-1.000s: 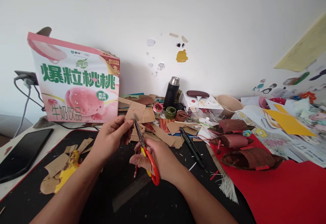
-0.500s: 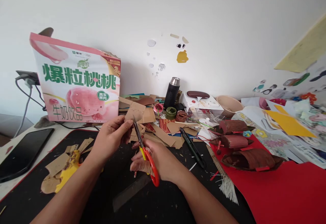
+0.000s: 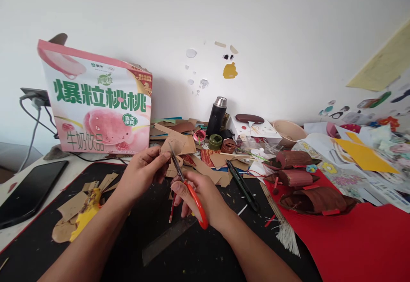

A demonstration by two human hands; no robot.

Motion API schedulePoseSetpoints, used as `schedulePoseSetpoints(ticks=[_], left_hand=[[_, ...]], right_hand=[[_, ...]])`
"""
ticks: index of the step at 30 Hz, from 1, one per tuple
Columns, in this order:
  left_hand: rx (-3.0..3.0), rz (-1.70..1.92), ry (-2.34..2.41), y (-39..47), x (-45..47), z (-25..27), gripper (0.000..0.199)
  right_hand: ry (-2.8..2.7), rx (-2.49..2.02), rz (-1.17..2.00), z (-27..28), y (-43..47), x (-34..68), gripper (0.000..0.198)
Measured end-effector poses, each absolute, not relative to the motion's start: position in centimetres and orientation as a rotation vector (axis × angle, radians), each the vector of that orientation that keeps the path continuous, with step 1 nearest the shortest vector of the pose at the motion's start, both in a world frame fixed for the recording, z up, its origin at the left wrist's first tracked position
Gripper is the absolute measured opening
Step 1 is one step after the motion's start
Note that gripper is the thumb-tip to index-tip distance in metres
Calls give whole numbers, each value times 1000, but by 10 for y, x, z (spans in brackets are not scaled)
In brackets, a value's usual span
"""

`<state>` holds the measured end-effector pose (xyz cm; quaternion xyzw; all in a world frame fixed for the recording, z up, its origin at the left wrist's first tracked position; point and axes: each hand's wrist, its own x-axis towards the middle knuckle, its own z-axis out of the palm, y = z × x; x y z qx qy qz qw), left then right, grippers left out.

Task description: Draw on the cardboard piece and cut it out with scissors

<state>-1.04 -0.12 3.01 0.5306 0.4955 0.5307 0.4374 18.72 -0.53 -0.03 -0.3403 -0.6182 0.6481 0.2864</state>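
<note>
In the head view my right hand (image 3: pixel 205 196) is closed around orange-handled scissors (image 3: pixel 194 195), fingers through the handles. Their blades point up and away, beside the fingertips of my left hand (image 3: pixel 145 168). That left hand is closed in a pinch; whatever small thing sits between thumb and fingers is too hidden to name. Behind the blades lie brown cardboard scraps (image 3: pixel 205 168). Below both hands, on the black mat (image 3: pixel 128 248), is a clear ruler-like strip (image 3: pixel 166 241). A thin red stick (image 3: pixel 172 211) shows just under my right hand.
A pink milk-drink box (image 3: pixel 102 98) stands at the left, above a phone (image 3: pixel 32 192). Behind are a black thermos (image 3: pixel 217 117) and small paint jars (image 3: pixel 215 142). A utility knife (image 3: pixel 243 188) lies right of my hand, near brown boat-shaped models (image 3: pixel 320 201) on red paper (image 3: pixel 361 243).
The scissors and my right hand have shifted slightly right, and the yellow inner part of the handle is now mostly hidden. My left hand stays nearly in place, still pinching.
</note>
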Motion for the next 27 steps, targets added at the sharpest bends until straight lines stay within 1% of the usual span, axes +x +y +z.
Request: schedulePoseSetpoints(ticks=[6,18,27], left_hand=[[1254,1339,1178,0,-3,25,37],[1313,1328,1201,-1,-4,27,41],[1205,1330,1164,1,-1,25,37]], right_hand=[[-1641,-922,1711,1,-5,185,64],[-1676,-982,1676,3,-5,186,59],[-1680,-1009,1674,6,-5,188,57]])
